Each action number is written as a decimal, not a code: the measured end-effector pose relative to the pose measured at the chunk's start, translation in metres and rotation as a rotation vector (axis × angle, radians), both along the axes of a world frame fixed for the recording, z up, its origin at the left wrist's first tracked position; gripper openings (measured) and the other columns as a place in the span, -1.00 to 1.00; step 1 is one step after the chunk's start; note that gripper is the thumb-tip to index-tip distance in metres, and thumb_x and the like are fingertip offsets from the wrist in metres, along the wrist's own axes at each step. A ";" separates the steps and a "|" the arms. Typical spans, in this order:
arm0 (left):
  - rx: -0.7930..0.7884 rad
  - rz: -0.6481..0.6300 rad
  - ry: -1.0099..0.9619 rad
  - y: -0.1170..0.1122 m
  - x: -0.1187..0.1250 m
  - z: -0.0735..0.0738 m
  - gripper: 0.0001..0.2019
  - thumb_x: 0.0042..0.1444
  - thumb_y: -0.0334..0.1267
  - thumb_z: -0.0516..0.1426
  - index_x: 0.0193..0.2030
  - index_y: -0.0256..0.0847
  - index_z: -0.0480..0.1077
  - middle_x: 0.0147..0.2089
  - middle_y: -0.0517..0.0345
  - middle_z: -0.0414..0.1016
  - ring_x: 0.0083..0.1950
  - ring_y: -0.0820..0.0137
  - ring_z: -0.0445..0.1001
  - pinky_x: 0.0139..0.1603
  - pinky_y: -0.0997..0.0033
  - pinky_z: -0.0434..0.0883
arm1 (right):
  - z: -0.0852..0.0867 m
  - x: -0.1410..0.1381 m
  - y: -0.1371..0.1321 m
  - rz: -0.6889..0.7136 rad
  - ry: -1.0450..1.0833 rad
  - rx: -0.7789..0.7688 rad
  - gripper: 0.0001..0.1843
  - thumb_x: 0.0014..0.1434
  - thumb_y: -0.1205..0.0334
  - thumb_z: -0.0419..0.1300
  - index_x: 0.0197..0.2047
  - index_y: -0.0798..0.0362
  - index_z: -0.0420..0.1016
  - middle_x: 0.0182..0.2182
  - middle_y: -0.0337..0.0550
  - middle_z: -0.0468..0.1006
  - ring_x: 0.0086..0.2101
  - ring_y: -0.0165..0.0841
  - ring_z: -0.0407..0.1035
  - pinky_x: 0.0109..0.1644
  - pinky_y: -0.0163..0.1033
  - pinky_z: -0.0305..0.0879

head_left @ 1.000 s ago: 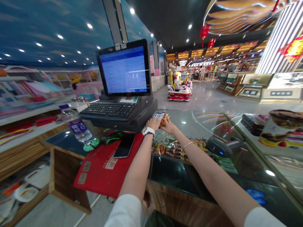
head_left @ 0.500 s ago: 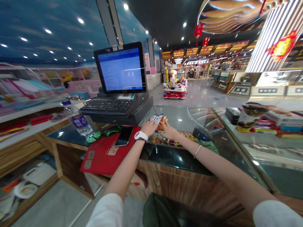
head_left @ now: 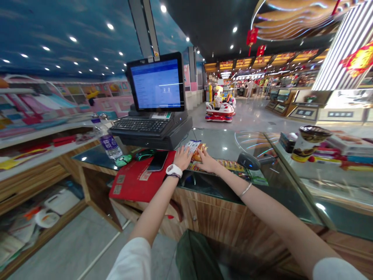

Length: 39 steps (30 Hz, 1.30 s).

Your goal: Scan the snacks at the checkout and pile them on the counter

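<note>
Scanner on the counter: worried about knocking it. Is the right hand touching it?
Apart. The head view shows the right hand clear of the scanner, with a strip of snack packets between them.

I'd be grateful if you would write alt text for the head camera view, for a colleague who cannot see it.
The left hand and right hand touch small snack packets on a glass shop counter. A till screen stands beyond them, and a phone lies on a red folder.

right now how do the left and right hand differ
The left hand wears a white watch, the right hand a thin bracelet. The left hand is nearest a white-and-blue packet, the right hand an orange snack packet. Both reach out over the glass counter.
</note>
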<state>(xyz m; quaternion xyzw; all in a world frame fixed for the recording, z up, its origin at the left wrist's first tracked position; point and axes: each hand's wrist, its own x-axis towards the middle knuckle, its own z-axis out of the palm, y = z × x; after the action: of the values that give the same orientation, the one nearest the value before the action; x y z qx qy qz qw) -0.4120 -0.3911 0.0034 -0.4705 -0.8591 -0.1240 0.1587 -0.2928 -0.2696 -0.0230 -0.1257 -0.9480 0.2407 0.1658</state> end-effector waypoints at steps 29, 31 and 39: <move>0.344 -0.076 0.189 -0.015 0.015 0.004 -0.64 0.32 -0.35 -0.06 0.08 -0.12 0.50 -0.01 -0.01 0.64 0.16 0.17 0.47 0.44 -0.10 0.12 | -0.002 -0.018 0.045 0.043 0.296 0.158 -0.18 0.09 0.47 -0.01 0.45 0.16 0.08 0.42 0.09 0.10 0.40 -0.10 -0.02 0.43 0.18 0.03; 0.390 -0.087 0.208 -0.016 0.015 0.007 -0.64 0.32 -0.35 -0.06 0.08 -0.10 0.50 -0.02 0.02 0.64 0.14 0.17 0.48 0.44 -0.10 0.11 | 0.007 -0.011 0.042 0.020 0.308 0.190 -0.20 0.13 0.45 0.00 0.46 0.11 0.06 0.43 0.06 0.09 0.40 -0.09 -0.01 0.42 0.21 0.03; 0.501 -0.206 0.185 -0.006 0.029 0.023 -0.65 0.35 -0.34 -0.08 0.05 -0.08 0.49 -0.02 0.09 0.64 0.09 0.26 0.51 0.47 -0.08 0.09 | 0.045 0.033 0.054 0.003 0.332 0.364 -0.43 0.28 0.27 0.09 0.35 0.01 0.28 0.28 0.06 0.38 0.29 -0.13 0.22 0.41 0.24 0.01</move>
<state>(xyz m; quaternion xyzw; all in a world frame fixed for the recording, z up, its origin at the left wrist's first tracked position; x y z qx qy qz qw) -0.3826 -0.3968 0.0263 -0.5107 -0.7312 -0.3044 0.3343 -0.2596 -0.2153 0.0222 -0.0511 -0.9357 0.0833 0.3390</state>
